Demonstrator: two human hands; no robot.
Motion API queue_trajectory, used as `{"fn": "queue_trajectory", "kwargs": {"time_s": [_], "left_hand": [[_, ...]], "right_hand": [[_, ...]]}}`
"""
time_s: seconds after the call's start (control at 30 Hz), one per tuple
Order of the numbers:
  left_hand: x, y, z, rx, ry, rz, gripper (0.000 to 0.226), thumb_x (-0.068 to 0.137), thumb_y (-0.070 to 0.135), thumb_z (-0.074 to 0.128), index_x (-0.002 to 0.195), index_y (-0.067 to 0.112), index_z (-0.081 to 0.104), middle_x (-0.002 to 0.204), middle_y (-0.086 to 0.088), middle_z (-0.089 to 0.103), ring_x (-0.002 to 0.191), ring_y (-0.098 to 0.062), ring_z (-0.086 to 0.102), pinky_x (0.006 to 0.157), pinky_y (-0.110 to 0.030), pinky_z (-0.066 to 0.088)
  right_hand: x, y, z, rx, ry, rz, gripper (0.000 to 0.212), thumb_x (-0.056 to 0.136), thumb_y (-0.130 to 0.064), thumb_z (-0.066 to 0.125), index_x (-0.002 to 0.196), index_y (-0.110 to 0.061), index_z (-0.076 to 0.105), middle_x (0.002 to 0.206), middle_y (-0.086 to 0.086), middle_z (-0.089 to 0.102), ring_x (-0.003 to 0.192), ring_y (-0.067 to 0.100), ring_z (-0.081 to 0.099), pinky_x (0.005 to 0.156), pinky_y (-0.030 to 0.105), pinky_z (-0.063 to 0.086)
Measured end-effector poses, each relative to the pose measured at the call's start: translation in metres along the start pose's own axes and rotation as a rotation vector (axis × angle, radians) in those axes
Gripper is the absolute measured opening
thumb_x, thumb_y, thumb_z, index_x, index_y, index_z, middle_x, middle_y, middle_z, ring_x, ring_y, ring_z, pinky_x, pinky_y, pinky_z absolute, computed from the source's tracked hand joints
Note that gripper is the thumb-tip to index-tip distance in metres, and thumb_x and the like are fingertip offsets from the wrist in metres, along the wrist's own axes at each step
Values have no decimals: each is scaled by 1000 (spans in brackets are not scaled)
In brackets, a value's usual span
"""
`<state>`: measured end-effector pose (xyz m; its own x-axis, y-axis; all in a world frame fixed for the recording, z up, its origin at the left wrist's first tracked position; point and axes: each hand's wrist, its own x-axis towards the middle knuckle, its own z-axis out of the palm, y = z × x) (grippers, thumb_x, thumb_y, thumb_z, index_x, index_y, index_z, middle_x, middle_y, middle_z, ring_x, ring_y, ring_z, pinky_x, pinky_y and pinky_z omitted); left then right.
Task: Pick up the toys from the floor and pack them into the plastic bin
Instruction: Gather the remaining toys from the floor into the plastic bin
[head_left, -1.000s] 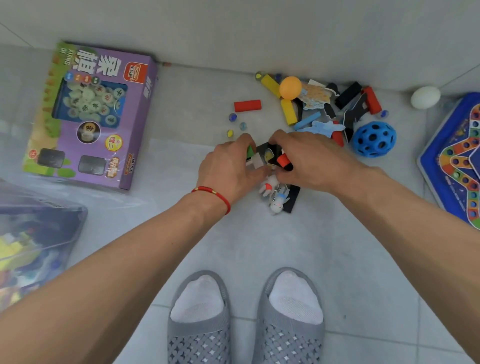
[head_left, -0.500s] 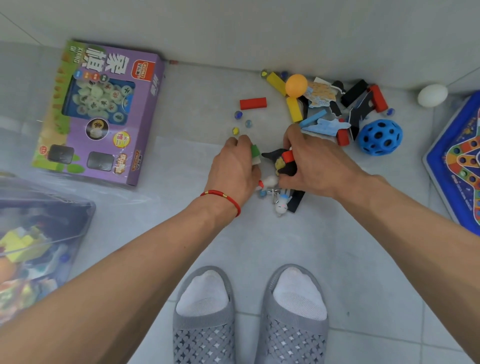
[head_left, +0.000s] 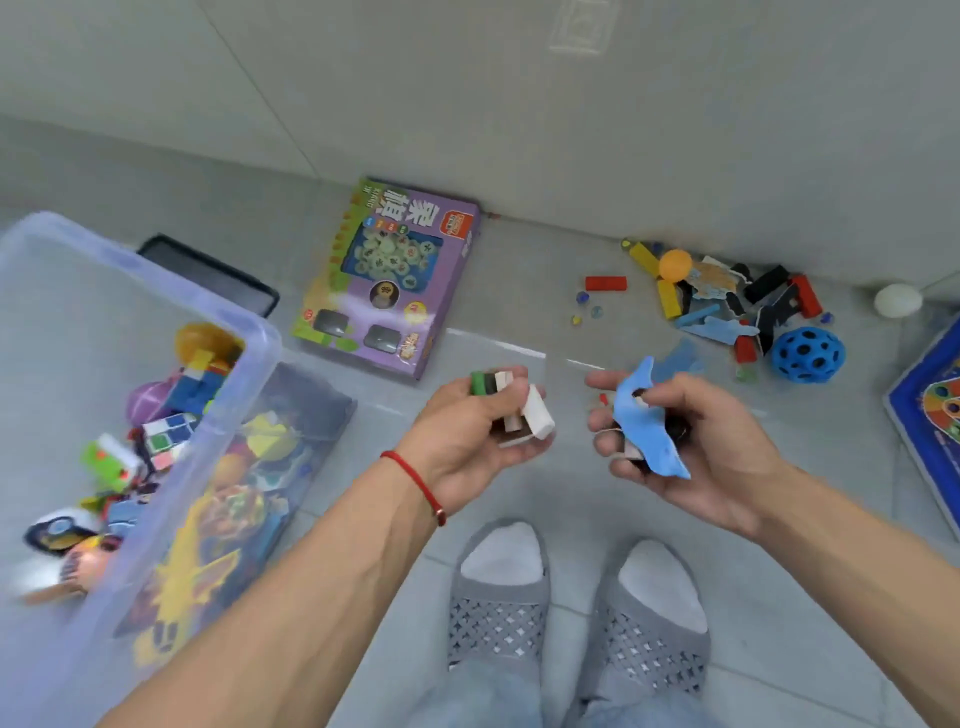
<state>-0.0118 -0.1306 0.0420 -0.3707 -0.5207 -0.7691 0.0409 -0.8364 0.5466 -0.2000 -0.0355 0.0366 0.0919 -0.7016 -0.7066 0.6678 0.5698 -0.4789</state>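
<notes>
hands (head_left: 587, 426): 2, both holding toys | bin (head_left: 244, 395): 1

Single head-worn wide-angle view, facing forward and steeply down.

Looks from standing height onto the tiled floor (head_left: 519, 291) and the foot of the wall, with both forearms close below the lens, the plastic bin (head_left: 244, 364) near at lower left, edges bent by the wide lens.
</notes>
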Motion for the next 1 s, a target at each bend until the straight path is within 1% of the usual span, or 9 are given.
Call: {"fn": "queue_trajectory", "kwargs": {"time_s": [0.13,0.3,0.43,0.53,0.63,0.73,0.83,0.9,1.0], "left_hand": [[-90,32,-52,-308,20,41,11,92,1,59,102,4,62,85,-14,61,75,-27,59,66,-39,59],[-195,71,-148,-451,50,221,24,86,12,56,110,9,54,102,-17,57,97,-35,58,92,-49,52],[-253,85,-218,-453,302,230,35,90,29,49,116,5,49,122,-24,55,116,-41,57,95,-57,49],[-285,88,-249,-406,480,178,46,92,32,49,129,6,40,135,-25,47,116,-53,54,93,-65,47],[-309,89,-253,-339,564,184,39,94,28,50,127,18,31,142,-24,26,111,-56,47,83,-65,50],[-316,92,-245,-209,614,213,45,93,24,54,134,18,36,151,-30,19,129,-54,36,86,-62,50],[-304,92,-215,-48,590,305,22,91,18,56,110,9,53,130,-23,46,112,-40,55,82,-52,56],[-290,90,-184,54,522,353,6,91,14,55,95,10,56,111,-17,54,94,-32,58,81,-49,58],[-252,83,-132,210,410,366,11,92,13,51,100,10,59,98,-13,57,84,-28,58,80,-48,59]], "right_hand": [[-20,-23,102,-215,-137,103,52,75,-22,61,125,-6,66,111,21,65,92,30,64,75,38,60],[-32,-34,251,-482,-327,227,44,82,-34,62,117,-8,61,103,20,56,89,33,56,84,44,55],[-34,-17,347,-709,-319,156,43,84,-38,63,114,-7,58,94,18,59,82,36,61,89,53,56],[-32,8,389,-802,-279,125,61,83,-52,64,118,-4,50,101,17,55,94,42,60,90,59,54],[-36,31,405,-891,-219,141,73,93,-60,51,144,-10,35,131,21,46,120,47,53,90,56,51],[-40,29,393,-1033,-158,81,75,99,-64,35,153,-12,30,148,28,35,116,50,53,101,60,44],[-47,-3,356,-1123,-94,7,76,97,-71,26,141,-13,49,136,27,50,119,45,52,101,59,46],[-59,-31,321,-1180,-36,-36,76,97,-70,27,129,-9,59,122,25,61,107,40,61,96,58,50],[-86,-65,251,-1369,88,-107,65,100,-63,33,115,-8,64,109,21,68,99,38,68,91,56,55]]}}
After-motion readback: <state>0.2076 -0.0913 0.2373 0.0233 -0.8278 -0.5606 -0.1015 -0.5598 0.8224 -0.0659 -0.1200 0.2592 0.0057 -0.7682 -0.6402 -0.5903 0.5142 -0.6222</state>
